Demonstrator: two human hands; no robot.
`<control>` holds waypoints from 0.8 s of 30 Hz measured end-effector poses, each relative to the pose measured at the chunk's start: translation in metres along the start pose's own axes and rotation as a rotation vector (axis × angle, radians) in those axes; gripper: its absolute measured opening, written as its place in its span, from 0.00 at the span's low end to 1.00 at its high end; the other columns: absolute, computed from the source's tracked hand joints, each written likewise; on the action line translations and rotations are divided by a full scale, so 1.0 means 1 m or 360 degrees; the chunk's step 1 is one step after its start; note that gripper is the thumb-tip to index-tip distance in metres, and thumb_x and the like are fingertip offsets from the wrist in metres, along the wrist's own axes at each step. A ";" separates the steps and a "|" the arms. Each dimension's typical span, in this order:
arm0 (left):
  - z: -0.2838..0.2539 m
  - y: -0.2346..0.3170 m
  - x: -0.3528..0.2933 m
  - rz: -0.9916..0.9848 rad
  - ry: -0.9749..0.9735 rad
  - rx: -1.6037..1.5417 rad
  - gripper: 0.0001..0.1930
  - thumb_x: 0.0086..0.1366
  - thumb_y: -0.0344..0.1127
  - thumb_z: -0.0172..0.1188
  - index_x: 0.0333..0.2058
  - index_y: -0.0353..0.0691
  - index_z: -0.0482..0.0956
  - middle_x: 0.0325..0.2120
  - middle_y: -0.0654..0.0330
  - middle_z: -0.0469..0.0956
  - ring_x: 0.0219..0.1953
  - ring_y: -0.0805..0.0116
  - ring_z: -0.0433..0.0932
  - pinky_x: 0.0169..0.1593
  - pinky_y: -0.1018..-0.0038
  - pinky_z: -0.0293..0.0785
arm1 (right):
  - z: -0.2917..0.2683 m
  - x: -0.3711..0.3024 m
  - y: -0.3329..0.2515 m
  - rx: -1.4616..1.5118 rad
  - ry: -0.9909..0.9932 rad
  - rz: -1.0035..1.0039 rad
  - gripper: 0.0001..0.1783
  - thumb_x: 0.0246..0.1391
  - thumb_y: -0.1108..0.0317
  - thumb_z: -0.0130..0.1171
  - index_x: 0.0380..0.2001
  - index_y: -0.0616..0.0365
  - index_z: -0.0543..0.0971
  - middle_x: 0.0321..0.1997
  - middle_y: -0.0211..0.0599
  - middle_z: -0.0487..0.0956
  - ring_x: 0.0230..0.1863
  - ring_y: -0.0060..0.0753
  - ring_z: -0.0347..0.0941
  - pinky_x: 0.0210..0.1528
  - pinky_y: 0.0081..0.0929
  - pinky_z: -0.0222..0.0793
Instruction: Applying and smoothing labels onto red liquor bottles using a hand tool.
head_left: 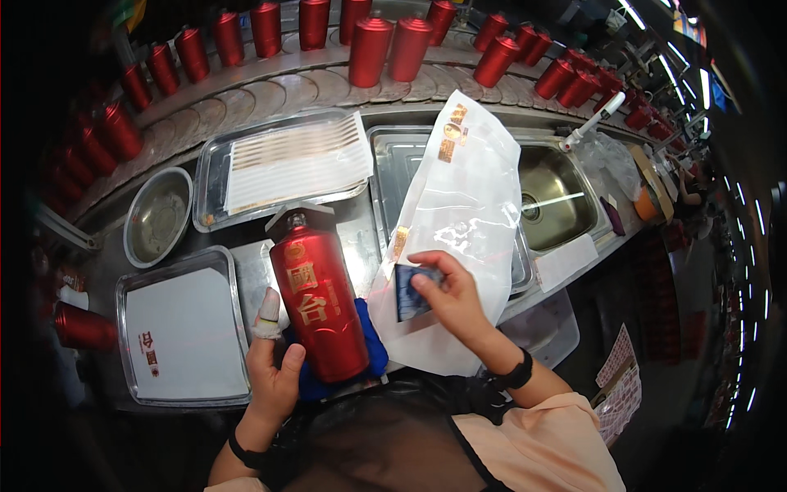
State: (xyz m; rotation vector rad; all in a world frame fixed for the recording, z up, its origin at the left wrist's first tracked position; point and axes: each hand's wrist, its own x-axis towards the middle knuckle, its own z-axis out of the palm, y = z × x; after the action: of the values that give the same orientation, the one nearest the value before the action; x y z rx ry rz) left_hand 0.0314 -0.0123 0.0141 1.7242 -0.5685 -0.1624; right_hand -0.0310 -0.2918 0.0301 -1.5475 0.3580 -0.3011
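A red bottle (316, 299) with gold lettering lies tilted in front of me, its neck resting on a grey notched support (316, 220). Under its lower end is a blue cloth (375, 340). My left hand (275, 369) is beside the bottle, thumb and forefinger apart; a white wrapping covers the forefinger. Whether it touches the bottle I cannot tell. Between thumb and fingers my right hand (455, 299) pinches a flat dark-blue patterned piece (409, 297), over a large glossy white sheet (471, 197) with gold-and-red decals near its edge.
A sink (557, 197) with a white-handled tap (597, 119) is at the right. On the left are a metal bowl (159, 217), a tray with a striped sheet (295, 160) and a tray with a white sheet (184, 336). Several red bottles (370, 53) stand on the conveyor (303, 88) behind.
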 end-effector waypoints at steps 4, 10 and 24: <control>0.002 -0.001 0.003 -0.0038 -0.0006 -0.0014 0.33 0.68 0.39 0.55 0.67 0.26 0.58 0.67 0.42 0.61 0.70 0.53 0.58 0.71 0.64 0.51 | -0.051 -0.004 0.003 -0.0270 0.0057 0.0237 0.08 0.57 0.68 0.63 0.33 0.62 0.81 0.28 0.24 0.78 0.32 0.13 0.70 0.35 0.15 0.66; 0.005 0.000 0.004 -0.0016 -0.0020 0.0005 0.34 0.70 0.41 0.55 0.67 0.27 0.58 0.67 0.43 0.61 0.70 0.54 0.59 0.70 0.65 0.51 | -0.066 -0.008 -0.019 -0.1102 -0.0010 0.0024 0.10 0.55 0.65 0.64 0.32 0.63 0.82 0.23 0.28 0.76 0.25 0.18 0.67 0.30 0.21 0.64; -0.009 0.001 -0.005 -0.0099 0.0131 -0.0050 0.33 0.71 0.42 0.53 0.67 0.26 0.58 0.66 0.45 0.63 0.68 0.56 0.62 0.69 0.65 0.55 | -0.164 0.249 0.003 -0.2236 0.0319 -0.0081 0.33 0.46 0.53 0.69 0.58 0.44 0.77 0.51 0.56 0.76 0.50 0.53 0.77 0.50 0.43 0.75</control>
State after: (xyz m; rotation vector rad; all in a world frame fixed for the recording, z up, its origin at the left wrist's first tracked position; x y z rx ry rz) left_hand 0.0300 -0.0020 0.0163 1.7110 -0.4501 -0.1433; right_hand 0.1293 -0.5433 0.0202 -2.9124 0.7738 -0.2380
